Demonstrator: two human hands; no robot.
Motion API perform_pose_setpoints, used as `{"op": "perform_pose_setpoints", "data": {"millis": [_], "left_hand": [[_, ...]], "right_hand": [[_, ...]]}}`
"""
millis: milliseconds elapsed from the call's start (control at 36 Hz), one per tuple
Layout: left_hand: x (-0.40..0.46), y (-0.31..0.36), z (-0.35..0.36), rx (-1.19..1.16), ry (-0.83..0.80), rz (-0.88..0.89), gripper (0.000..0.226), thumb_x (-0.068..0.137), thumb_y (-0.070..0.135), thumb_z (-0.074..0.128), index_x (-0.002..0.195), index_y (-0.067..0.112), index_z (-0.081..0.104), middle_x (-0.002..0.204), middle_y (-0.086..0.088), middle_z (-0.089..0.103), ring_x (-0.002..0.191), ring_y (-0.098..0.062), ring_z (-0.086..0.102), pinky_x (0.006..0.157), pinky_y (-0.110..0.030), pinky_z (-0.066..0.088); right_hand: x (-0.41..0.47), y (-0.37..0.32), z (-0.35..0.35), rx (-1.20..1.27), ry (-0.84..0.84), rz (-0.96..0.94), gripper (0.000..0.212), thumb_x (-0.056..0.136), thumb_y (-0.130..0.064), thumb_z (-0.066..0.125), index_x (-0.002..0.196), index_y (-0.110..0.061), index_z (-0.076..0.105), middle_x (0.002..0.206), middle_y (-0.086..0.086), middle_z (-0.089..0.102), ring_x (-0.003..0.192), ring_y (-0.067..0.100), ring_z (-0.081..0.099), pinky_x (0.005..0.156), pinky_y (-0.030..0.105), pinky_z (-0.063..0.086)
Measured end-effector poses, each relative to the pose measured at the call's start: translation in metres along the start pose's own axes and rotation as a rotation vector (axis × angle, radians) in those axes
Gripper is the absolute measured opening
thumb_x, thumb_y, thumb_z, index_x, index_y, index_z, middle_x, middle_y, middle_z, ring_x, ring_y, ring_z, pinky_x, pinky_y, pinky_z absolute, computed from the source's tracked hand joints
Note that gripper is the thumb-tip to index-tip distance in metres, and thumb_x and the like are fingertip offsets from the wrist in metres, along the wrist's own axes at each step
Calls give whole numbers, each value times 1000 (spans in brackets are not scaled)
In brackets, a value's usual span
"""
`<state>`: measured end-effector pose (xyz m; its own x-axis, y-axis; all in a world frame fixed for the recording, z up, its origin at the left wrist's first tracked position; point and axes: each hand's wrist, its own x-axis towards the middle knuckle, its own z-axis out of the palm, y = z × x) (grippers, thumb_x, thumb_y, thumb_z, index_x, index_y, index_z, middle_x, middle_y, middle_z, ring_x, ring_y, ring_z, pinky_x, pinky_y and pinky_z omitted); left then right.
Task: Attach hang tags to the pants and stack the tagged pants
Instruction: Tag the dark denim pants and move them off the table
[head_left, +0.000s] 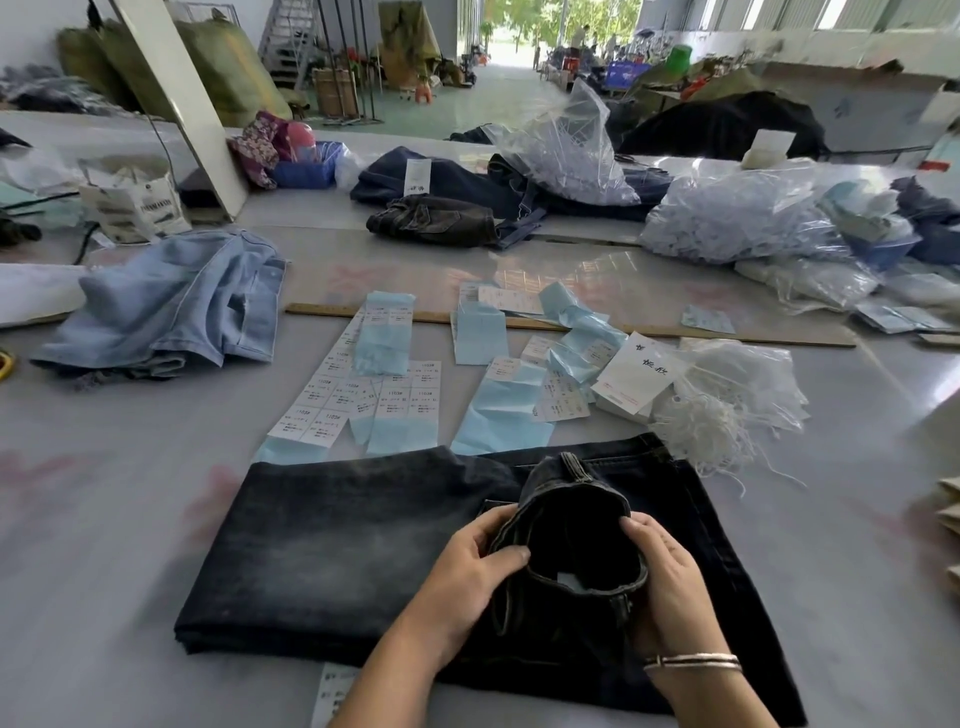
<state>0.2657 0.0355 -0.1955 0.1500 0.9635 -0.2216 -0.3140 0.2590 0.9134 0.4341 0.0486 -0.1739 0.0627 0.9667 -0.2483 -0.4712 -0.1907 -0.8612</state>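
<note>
Folded dark denim pants (332, 551) lie flat on the grey table in front of me. Their waistband (571, 499) is lifted and spread open, and a small pale label shows inside. My left hand (467, 566) grips the waistband's left edge, thumb on the inside. My right hand (670, 577), with bracelets at the wrist, grips the right edge. White hang tags (636, 376) sit in a stack behind the pants to the right, next to a bundle of white strings (711, 421). Sheets of white size stickers on blue backing (374, 400) lie behind the pants.
Light blue jeans (171, 306) lie crumpled at the left. A wooden ruler (727, 335) runs across the table behind the stickers. Dark pants (436, 221) and clear bags of plastic fasteners (737, 218) fill the back. A sticker strip (332, 691) peeks from under the near edge of the pants.
</note>
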Motion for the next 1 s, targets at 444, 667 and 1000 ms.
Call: {"op": "perform_pose_setpoints", "data": {"millis": [444, 667, 1000], "left_hand": [[-14, 1, 2, 82, -135, -21, 42, 80, 8, 68, 118, 23, 57, 105, -8, 71, 97, -23, 68, 80, -30, 53], [-12, 8, 23, -50, -47, 18, 37, 90, 37, 54, 106, 8, 71, 106, -18, 70, 98, -27, 66, 85, -32, 53], [-11, 1, 28, -143, 110, 28, 43, 87, 40, 52, 105, 8, 73, 107, -23, 69, 101, -40, 65, 84, -45, 53]], "right_hand": [[-19, -33, -9, -837, -72, -561, 55, 86, 21, 45, 89, -30, 68, 92, -18, 63, 89, -3, 59, 78, 6, 42], [-32, -24, 18, -1202, -66, -458, 37, 82, -38, 63, 117, -25, 62, 99, -24, 49, 88, -17, 49, 74, 4, 37], [-21, -37, 1, -774, -54, -81, 40, 82, 0, 55, 104, -30, 70, 72, 17, 70, 54, 20, 52, 54, 34, 44]]}}
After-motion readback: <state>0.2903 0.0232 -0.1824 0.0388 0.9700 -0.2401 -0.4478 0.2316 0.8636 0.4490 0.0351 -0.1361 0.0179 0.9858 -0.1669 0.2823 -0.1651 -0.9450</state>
